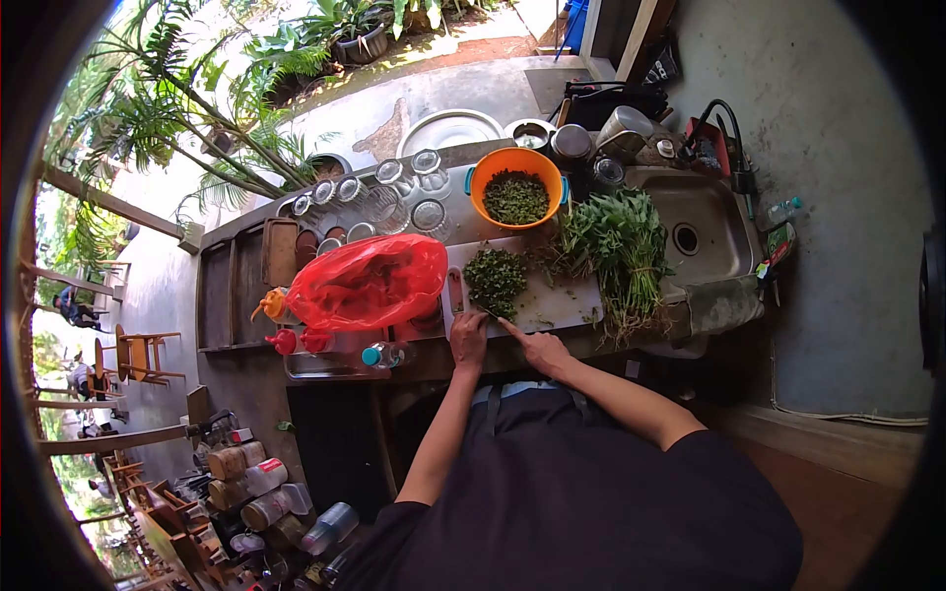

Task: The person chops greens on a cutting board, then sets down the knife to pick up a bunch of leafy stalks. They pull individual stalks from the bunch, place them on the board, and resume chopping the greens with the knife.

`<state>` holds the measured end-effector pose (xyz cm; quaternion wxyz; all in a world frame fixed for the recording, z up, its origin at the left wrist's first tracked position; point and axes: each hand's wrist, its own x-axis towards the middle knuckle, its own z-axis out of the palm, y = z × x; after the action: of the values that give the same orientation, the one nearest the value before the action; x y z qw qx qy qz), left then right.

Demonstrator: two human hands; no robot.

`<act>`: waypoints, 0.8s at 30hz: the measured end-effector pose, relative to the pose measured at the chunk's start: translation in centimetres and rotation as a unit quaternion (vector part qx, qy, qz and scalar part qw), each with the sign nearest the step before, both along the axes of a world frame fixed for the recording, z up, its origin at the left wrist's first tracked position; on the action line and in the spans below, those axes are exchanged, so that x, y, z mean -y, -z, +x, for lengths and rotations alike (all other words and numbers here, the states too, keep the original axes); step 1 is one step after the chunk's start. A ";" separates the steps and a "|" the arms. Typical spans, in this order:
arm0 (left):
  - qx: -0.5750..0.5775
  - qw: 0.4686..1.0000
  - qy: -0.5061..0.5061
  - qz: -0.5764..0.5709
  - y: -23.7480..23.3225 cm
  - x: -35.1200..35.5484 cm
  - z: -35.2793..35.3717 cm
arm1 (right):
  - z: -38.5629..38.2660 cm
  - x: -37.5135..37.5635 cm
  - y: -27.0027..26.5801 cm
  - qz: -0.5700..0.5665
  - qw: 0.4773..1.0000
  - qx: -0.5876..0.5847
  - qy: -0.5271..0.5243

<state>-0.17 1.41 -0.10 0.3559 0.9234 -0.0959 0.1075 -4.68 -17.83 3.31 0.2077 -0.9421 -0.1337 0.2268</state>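
Note:
A white cutting board [567,313] lies on the counter in front of me, bearing a heap of chopped green leaves [496,278]. At the board's near edge, my left hand [468,338] is closed, its fingertips beside the heap; what they pinch is hidden. My right hand [544,353] is closed round what looks like a knife, index finger stretched along it towards my left hand. Only a thin bit of the blade shows between the hands. A big bunch of leafy greens with roots [629,256] rests on the board's right side. Behind the heap stands an orange colander [481,205] holding more chopped greens.
A red plastic bag [370,286] sits left of the board, with a blue-capped bottle [382,356] near it. Several glass jars [389,212] line the counter's back left. To the right are a metal sink [724,212], a black tap [734,123] and a cloth [724,303].

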 end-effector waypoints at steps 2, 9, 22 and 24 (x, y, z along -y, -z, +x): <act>-0.013 0.999 -0.030 -0.034 -0.1 -0.1 0.0 | -0.2 0.3 -0.3 0.001 1.000 0.009 -0.010; 0.006 0.999 -0.005 0.032 -0.3 -0.4 -0.1 | -1.0 1.8 -1.7 -0.012 1.000 0.017 -0.023; -0.012 0.998 0.010 0.062 -0.2 0.0 0.1 | -0.3 0.8 -4.4 0.002 1.000 -0.015 0.005; -0.023 0.998 0.008 0.061 -0.3 0.0 0.1 | -0.1 0.5 -4.8 0.003 1.000 -0.023 0.007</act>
<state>-0.04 1.37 0.16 0.3016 0.9449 -0.1010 0.0770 -4.76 -18.31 8.14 0.2149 -0.9369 -0.1232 0.2468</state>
